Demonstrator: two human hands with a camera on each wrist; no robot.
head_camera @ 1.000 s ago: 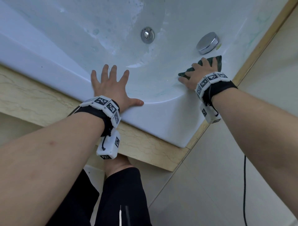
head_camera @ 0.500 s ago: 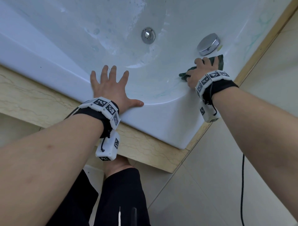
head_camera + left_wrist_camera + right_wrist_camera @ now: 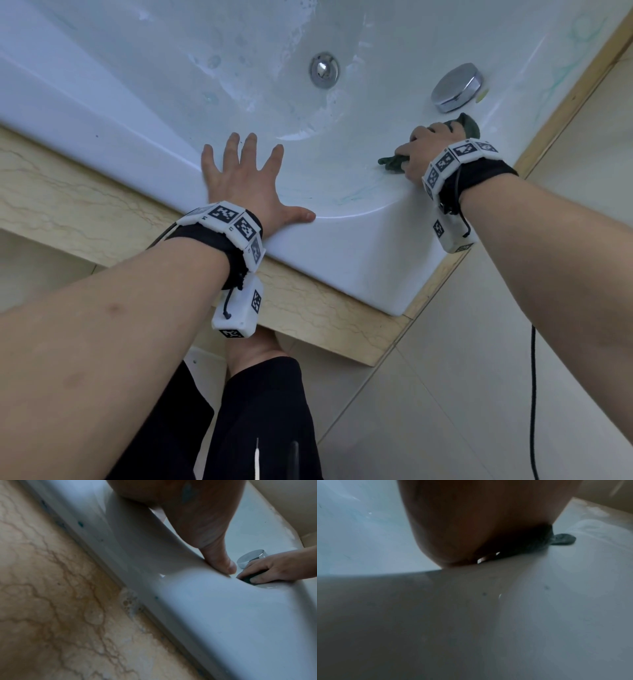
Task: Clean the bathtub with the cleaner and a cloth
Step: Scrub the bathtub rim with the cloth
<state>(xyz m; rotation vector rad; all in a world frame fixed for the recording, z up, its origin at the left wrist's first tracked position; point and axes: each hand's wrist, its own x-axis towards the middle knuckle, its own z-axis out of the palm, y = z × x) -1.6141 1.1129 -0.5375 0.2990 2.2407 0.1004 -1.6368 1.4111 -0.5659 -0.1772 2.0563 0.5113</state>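
Wiping step: my right hand (image 3: 423, 149) presses the dark green cloth (image 3: 467, 125) to the bathtub (image 3: 342, 270) rim, right of frame, just below the chrome knob (image 3: 457, 87). My left hand (image 3: 246, 181), fingers spread flat, braces mid-frame. Next, I judge, the cloth must sweep left over the green streaks (image 3: 356, 197); no cleaner in view.

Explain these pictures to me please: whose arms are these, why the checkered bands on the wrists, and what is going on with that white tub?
No machine here: a person wears three cameras. The big view comes from the head; the other two from boxes strapped under the wrists. The checkered wristbands are part of that gear. The left hand lies flat, fingers spread, on the rim of the bathtub. The right hand presses a dark green cloth against the tub beside a chrome knob. A drain sits farther in.
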